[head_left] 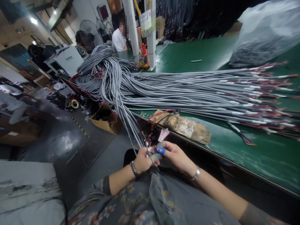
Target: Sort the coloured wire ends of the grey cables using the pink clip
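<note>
A big bundle of grey cables lies across the green table, its stripped coloured wire ends at the right. A few cables hang off the table edge down to my lap. My left hand is closed around the ends of these hanging cables. My right hand, with taped fingertips, one blue, pinches the thin coloured wires at those ends. Both hands meet just below the table edge.
A taped cardboard pad sits on the table edge above my hands. A large plastic bag lies at the back right. White posts stand mid-table. An open carton is on the floor. Two people sit in the background.
</note>
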The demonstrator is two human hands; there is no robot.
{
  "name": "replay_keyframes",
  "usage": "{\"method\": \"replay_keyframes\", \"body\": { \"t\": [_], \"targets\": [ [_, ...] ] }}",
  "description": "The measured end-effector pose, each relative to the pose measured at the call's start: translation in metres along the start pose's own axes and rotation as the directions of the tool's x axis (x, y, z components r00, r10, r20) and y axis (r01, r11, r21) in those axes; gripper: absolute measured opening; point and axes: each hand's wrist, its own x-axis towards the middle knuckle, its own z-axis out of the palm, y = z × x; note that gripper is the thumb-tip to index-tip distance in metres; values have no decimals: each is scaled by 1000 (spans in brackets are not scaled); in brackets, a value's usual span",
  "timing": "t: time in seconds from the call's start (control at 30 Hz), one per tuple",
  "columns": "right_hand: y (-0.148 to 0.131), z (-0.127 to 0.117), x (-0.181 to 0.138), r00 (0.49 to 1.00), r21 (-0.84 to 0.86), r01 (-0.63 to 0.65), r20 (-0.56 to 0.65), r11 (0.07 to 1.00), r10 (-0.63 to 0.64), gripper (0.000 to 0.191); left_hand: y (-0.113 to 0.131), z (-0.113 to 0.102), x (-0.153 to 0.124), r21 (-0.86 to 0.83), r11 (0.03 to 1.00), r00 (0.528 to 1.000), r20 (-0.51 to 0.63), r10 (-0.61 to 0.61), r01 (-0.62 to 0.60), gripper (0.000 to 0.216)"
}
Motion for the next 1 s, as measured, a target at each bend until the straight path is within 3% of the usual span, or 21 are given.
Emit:
{"method": "replay_keyframes", "body": {
  "t": [0.27,0.5,0.63,0.87,1.0],
  "targets": [
    [2,-6,2,998,-81,-8,-70,997,2,37,-8,-4,0,-29,996,995,-57,85,-87,41],
    [1,-4,1,992,-132,-62,-113,989,47,43,-3,-2,1,-10,999,998,-40,49,-49,45],
    [2,-6,1,986,-181,-60,-162,982,31,45,-6,-3,1,-48,997,994,-92,63,-67,44],
    [4,-5,2,983,-87,-72,-177,994,56,46,-16,-2,6,-179,980,976,-214,43,-83,42],
    [6,-3,3,975,-35,-53,-219,998,44,44,-11,-2,5,-151,986,981,-187,43,-72,42]
  ]
}}
